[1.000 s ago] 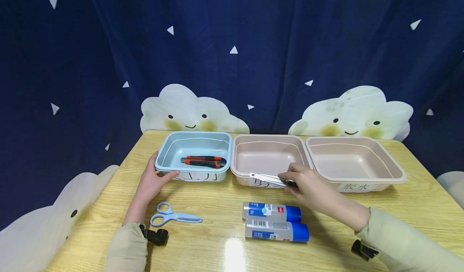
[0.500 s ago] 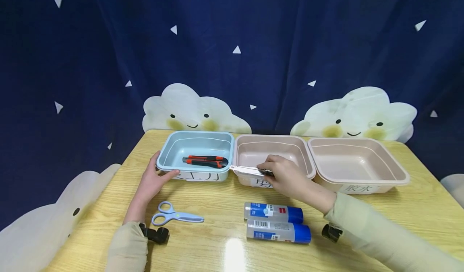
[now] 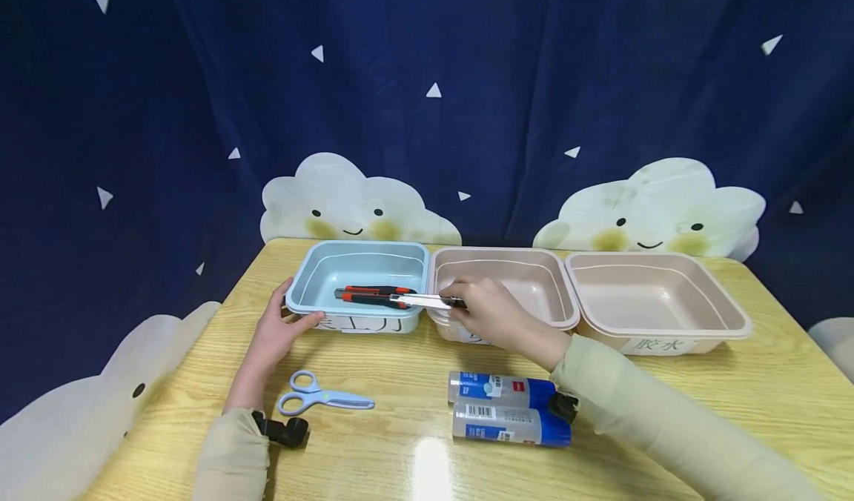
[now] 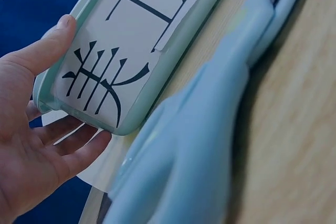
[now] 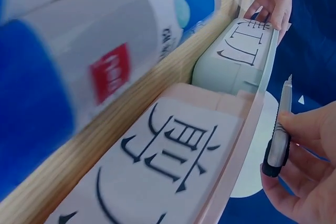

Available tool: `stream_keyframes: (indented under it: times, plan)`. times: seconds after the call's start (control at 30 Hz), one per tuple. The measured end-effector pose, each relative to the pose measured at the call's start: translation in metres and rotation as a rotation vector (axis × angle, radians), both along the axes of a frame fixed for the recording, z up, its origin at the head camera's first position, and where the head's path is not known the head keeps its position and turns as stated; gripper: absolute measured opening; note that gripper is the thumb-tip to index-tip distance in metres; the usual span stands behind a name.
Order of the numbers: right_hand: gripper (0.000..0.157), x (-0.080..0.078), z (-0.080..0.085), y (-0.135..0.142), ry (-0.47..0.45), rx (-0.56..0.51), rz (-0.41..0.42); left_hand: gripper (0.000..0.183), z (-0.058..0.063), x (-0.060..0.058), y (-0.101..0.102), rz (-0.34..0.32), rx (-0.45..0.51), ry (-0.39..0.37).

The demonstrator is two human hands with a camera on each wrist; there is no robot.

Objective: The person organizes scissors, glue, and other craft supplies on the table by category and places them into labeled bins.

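Note:
My left hand (image 3: 276, 334) grips the left front corner of a light blue bin (image 3: 353, 264), thumb over its labelled front and fingers at its side. Two orange-and-black utility knives (image 3: 372, 298) lie inside that bin. My right hand (image 3: 490, 312) pinches a silver-white utility knife (image 5: 279, 129) with a black end between thumb and fingers. In the head view the knife points left, over the blue bin's right rim. My right hand is above the middle pink bin (image 3: 500, 253). Blue scissors (image 3: 327, 398) lie on the table near my left wrist.
A second pink bin (image 3: 650, 293) with a label stands at the right end of the row. Two glue bottles (image 3: 494, 423) with blue caps lie side by side on the wooden table (image 3: 373, 456), below my right forearm. A dark blue curtain (image 3: 400, 56) hangs behind.
My right hand has carried the silver-white knife leftward, from the middle bin's front to the blue bin's right rim. My left hand has stayed at the blue bin's corner.

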State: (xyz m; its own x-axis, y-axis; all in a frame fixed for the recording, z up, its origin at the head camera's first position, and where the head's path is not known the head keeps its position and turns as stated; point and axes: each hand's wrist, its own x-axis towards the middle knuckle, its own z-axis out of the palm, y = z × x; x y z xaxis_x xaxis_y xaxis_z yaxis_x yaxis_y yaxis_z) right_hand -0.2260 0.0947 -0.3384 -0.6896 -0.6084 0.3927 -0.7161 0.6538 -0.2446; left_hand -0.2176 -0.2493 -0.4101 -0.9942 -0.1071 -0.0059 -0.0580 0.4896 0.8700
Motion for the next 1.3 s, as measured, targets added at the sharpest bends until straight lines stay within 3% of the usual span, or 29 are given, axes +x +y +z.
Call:
stream_keyframes:
  times: [0.37,0.7,1.0,1.3]
  plan:
    - [0.02,-0.013,-0.001,-0.032,0.014,0.021,0.043,0.093,0.001,0.001,0.002,0.008,0.041,-0.001]
    - [0.021,-0.032,-0.005,-0.053,-0.077,0.024,0.048,0.094,-0.001,0.0,0.0,0.014,0.041,0.01]
    - [0.022,-0.05,-0.007,-0.07,-0.216,-0.015,-0.027,0.095,-0.001,-0.001,0.001,0.016,0.05,0.01]
    - [0.023,-0.058,-0.01,-0.087,-0.212,-0.004,-0.051,0.093,-0.001,0.0,0.001,0.014,0.051,0.009]
